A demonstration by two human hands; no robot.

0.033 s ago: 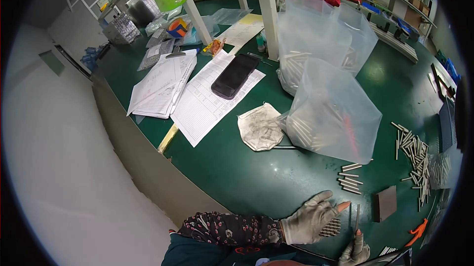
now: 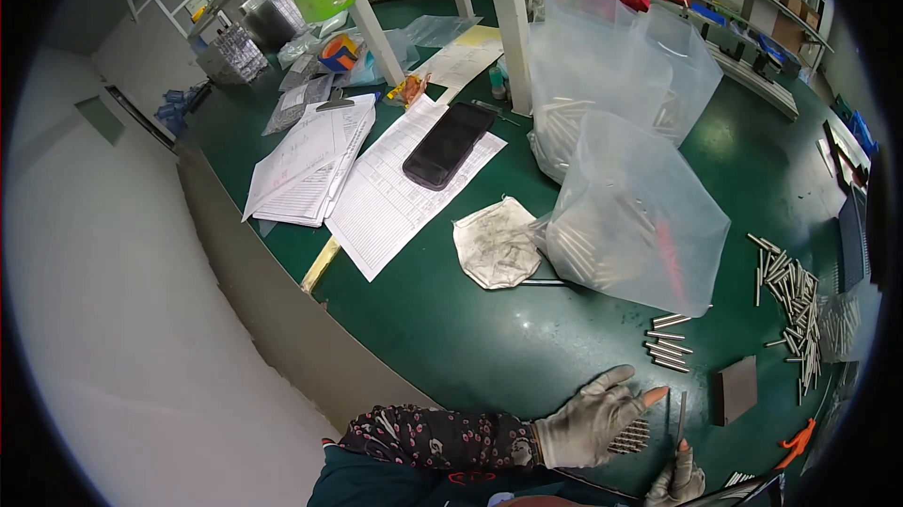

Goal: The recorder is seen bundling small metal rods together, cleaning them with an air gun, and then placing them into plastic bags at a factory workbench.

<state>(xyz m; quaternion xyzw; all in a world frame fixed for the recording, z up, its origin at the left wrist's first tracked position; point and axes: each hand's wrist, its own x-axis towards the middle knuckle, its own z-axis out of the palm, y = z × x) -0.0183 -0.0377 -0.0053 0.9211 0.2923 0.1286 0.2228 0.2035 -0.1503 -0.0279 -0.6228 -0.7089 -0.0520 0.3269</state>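
Near edge of the green table (image 2: 423, 319): slim metal rod (image 2: 683, 416) points away from the wearer, lower end at the gloved right hand (image 2: 679, 481), left forefinger near its other side. Right fingers curled; pinch or mere touch, cannot tell. Left hand (image 2: 585, 424), gloved, thumb and forefinger spread, beside a pin cluster (image 2: 630, 436); its grip unclear. Dark rectangular block (image 2: 735, 390) right of rod. Loose pins (image 2: 668, 352) beyond. Translucent plastic bag (image 2: 644, 215) farther back, metal pins inside.
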